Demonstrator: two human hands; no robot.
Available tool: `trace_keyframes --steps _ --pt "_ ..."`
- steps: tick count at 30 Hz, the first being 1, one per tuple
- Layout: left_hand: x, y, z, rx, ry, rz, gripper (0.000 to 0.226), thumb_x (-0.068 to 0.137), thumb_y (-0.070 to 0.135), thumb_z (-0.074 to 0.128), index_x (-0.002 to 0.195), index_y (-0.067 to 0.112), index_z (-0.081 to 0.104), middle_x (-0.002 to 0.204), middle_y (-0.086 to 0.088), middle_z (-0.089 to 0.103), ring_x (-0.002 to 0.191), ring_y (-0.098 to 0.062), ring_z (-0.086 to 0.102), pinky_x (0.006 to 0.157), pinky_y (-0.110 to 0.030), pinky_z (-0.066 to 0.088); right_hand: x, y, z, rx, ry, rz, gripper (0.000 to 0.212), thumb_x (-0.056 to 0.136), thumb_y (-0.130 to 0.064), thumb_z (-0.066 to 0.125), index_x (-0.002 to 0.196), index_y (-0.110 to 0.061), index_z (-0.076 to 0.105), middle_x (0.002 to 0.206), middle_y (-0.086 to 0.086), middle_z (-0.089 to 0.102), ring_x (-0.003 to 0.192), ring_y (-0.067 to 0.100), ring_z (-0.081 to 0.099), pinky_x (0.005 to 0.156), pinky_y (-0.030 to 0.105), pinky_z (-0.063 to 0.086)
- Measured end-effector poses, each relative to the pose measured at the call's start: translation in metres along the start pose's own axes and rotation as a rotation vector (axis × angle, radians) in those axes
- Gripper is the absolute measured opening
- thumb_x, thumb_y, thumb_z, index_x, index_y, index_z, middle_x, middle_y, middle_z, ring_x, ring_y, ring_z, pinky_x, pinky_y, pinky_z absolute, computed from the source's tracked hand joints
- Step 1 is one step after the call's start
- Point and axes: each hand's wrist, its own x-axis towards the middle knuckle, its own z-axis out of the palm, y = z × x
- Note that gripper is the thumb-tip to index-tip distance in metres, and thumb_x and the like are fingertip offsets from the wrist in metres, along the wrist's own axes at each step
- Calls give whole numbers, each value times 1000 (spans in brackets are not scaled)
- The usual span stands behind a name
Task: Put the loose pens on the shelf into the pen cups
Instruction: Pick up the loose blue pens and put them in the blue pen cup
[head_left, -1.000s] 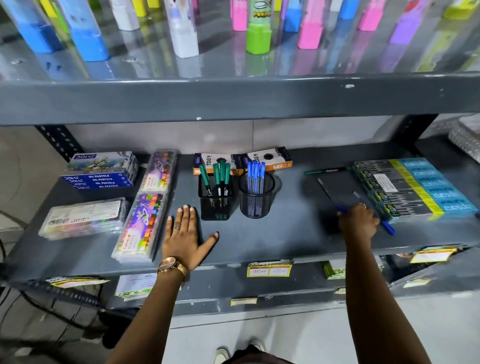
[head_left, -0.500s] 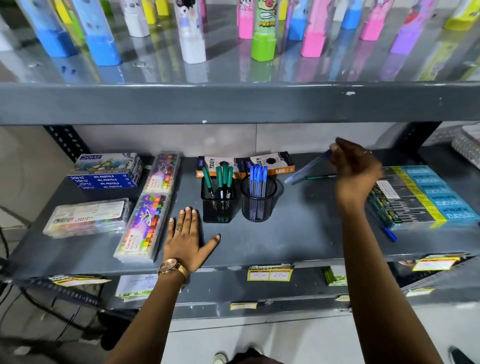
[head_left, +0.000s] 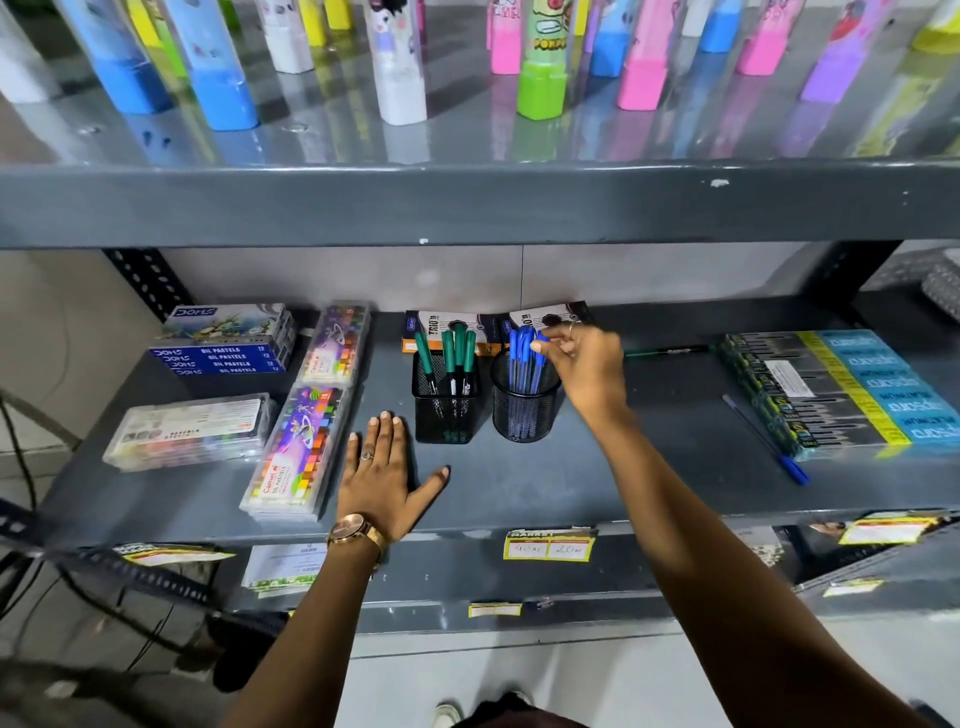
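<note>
A: Right hand (head_left: 584, 369)?
B: Fingertips (head_left: 545, 347) pinched on the cap end of a blue capped pen (head_left: 537, 358), at the top of the round black mesh pen cup (head_left: 524, 408). Pen's lower end sits in the cup with the other blue pens (head_left: 519, 358).

A: Left hand (head_left: 384, 475)?
B: Flat on the grey metal shelf (head_left: 597, 467), palm down, fingers spread, gripping nothing. Just in front of the square black mesh pen cup (head_left: 445, 408), which has green capped pens (head_left: 449, 353) in it. Gold wristwatch (head_left: 356, 530) on that wrist.

A: Cups?
B: Side by side, square one left, upright, mid-shelf. Two orange-and-black boxes (head_left: 447, 327) behind them.

A: Loose pens?
B: One clear pen with a blue cap (head_left: 763, 439) lies on the shelf beside the flat black-yellow-blue pack stack (head_left: 841, 389). One dark green pen (head_left: 667, 351) lies near the back, right of the right hand.

A: Left side?
B: Blue oil pastel boxes (head_left: 223, 343), clear crayon cases (head_left: 306, 447).
</note>
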Motion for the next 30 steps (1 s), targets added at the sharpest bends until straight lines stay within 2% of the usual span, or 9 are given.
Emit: trace_keyframes --steps 4,7,9,13,16,21,26,30 --pt "0 0 0 -3 8 1 107 70 80 1 151 9 1 162 -7 3 149 -19 -3 120 -39 -10 -4 -2 0 -30 1 -74 26 86 -18 71 106 -3 73 98 18 75 87 31 70 79 35 57" --pt "0 1 1 -12 2 3 107 71 79 2 151 10 2 162 -8 3 149 -20 -3 121 -40 -9 -7 4 -11 -32 -12 -1 31 91 -18 65 116 0 67 109 21 68 99 35 64 89 45 53" --pt "0 1 1 -2 -8 -1 106 70 78 0 152 10 1 162 -8 2 149 -20 -3 121 -41 -8 -12 14 -23 -118 25 66 32 91 -20 62 119 -6 66 116 18 68 107 36 62 93 42 51" --pt "2 6 0 14 -42 -30 108 66 75 -6 152 10 -2 162 -8 -1 149 -20 -6 120 -43 -11 -32 45 -56 -525 123 334 32 89 -19 60 120 -9 63 126 19 60 119 39 49 99 43 43" --pt "1 10 0 46 -57 -50 108 64 73 -10 151 9 -6 162 -8 -3 149 -20 -9 120 -44 -12 -46 69 -84 -662 122 562 37 90 -18 59 126 -8 57 136 19 50 129 38 39 105 47 36" --pt "-2 14 1 46 -9 -53 112 68 79 -2 151 4 1 162 -12 3 149 -21 -4 120 -44 -11 -79 105 -118 -676 301 747 34 88 -8 55 119 6 57 132 28 49 125 43 41 102 51 35" --pt "-2 12 -1 22 -15 -50 114 67 81 0 151 4 2 162 -13 3 149 -22 -3 121 -44 -8 -96 119 -131 -655 258 820 37 92 -14 56 121 9 53 131 30 47 121 47 43 106 53 37" --pt "-2 12 -2 25 -28 -51 110 71 80 4 151 4 0 162 -12 1 149 -22 -3 121 -44 -7 -96 118 -134 -590 260 802 36 92 -10 56 120 14 51 128 34 50 119 50 45 101 54 40"
